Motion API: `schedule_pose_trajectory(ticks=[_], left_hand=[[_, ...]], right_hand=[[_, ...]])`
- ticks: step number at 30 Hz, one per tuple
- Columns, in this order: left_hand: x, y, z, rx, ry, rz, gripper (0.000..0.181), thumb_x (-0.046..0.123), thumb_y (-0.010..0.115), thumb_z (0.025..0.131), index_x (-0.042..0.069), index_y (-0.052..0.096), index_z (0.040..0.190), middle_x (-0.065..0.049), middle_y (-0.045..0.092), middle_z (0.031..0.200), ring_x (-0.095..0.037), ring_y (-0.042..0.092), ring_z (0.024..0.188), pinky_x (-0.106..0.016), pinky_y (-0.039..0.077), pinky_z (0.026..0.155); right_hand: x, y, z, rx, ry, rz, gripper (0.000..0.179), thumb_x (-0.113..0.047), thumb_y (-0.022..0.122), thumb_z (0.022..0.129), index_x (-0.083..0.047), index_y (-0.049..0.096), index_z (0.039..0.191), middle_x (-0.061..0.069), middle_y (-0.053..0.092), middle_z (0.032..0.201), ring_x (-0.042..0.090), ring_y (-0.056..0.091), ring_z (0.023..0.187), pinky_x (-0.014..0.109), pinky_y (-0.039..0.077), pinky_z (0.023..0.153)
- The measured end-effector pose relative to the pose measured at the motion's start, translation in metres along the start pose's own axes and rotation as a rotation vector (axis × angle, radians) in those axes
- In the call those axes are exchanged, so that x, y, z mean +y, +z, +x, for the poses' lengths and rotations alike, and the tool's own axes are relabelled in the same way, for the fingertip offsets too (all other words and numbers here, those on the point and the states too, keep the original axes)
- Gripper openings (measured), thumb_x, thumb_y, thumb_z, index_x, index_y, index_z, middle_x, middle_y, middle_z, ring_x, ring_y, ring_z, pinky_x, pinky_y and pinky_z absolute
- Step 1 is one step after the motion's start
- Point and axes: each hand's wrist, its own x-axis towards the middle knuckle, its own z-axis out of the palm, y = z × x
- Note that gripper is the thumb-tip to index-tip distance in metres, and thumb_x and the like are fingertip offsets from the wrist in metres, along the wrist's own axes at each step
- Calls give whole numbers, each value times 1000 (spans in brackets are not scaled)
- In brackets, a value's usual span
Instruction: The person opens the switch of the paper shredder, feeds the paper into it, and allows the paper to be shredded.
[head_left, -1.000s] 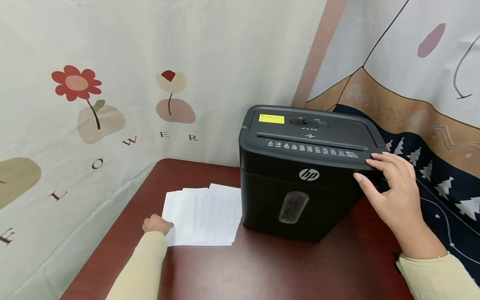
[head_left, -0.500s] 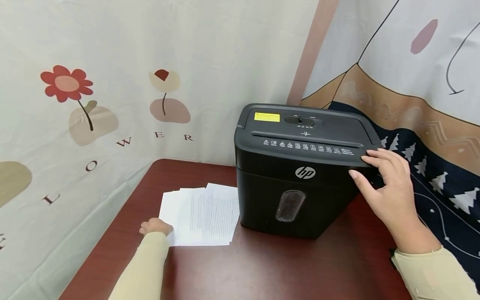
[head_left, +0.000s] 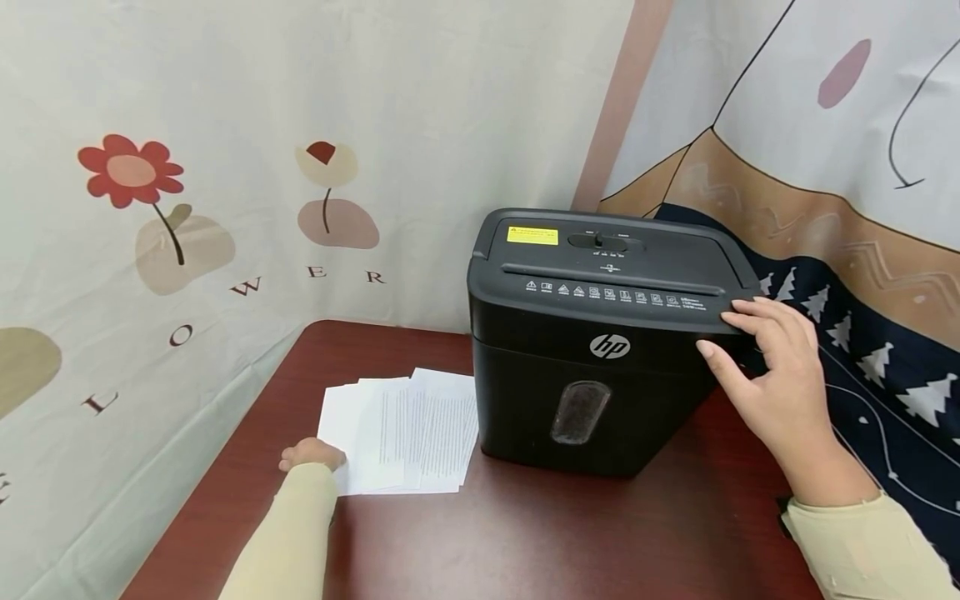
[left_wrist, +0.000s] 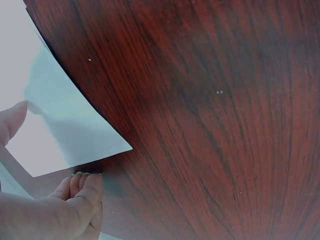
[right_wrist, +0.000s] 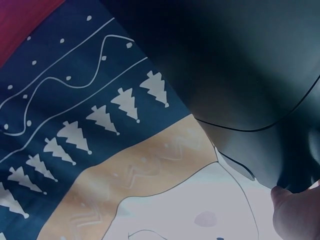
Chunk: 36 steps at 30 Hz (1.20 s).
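A fanned stack of white printed paper sheets (head_left: pixel 401 433) lies on the table, left of a black HP paper shredder (head_left: pixel 540 375). My left hand (head_left: pixel 311 454) is at the sheets' near left edge. In the left wrist view its thumb (left_wrist: pixel 14 120) lies on the paper (left_wrist: pixel 75 130), and the curled fingers (left_wrist: pixel 82 200) are at the paper's edge. My right hand (head_left: pixel 787 383) rests on the shredder's right front corner, fingertips on the top and thumb at the front. In the right wrist view only a small part of that hand (right_wrist: pixel 295 215) shows below the dark shredder side (right_wrist: pixel 250 75).
The shredder stands upright on the dark red wooden table (head_left: pixel 555 533), with a feed slot, a slider switch (head_left: pixel 598 241) and a yellow label (head_left: pixel 532 236) on top. A pale printed curtain (head_left: pixel 420 125) hangs behind, and dark tree-patterned cloth (head_left: pixel 877 350) hangs at the right.
The head view has shifted slightly, so everything sits a little further left. Both hands keep their places on the paper and the shredder.
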Motion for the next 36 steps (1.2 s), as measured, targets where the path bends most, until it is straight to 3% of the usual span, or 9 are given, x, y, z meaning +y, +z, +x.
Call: schedule_pose_trajectory(ticks=[16, 23, 29, 36], left_hand=[[5, 1, -5, 15, -28, -59, 39, 16, 63, 76, -21, 53, 87, -34, 51, 89, -46, 44, 96, -51, 36, 84], [4, 4, -4, 8, -63, -115, 36, 12, 65, 75, -21, 54, 84, -36, 43, 92, -47, 38, 99, -52, 35, 87], [4, 1, -4, 11, -35, -63, 36, 14, 63, 75, -20, 53, 84, -34, 49, 89, -46, 43, 97, -52, 36, 85], [3, 2, -5, 20, -5, -77, 35, 11, 58, 76, -21, 52, 88, -36, 53, 92, -48, 47, 100, -53, 38, 88]], right_hand=[[0, 0, -1, -1, 5, -5, 37, -11, 73, 82, 8, 64, 112, 26, 56, 125, 41, 40, 127, 49, 27, 109], [0, 1, -1, -2, 6, -9, 37, -10, 73, 82, 8, 63, 112, 26, 56, 125, 41, 40, 127, 48, 26, 110], [-1, 0, -1, -2, -3, -12, 41, -21, 71, 86, 9, 63, 113, 27, 56, 125, 42, 40, 126, 48, 25, 111], [-3, -1, 0, 0, -5, -1, 45, -27, 71, 87, 10, 63, 112, 27, 56, 124, 43, 41, 125, 49, 24, 112]])
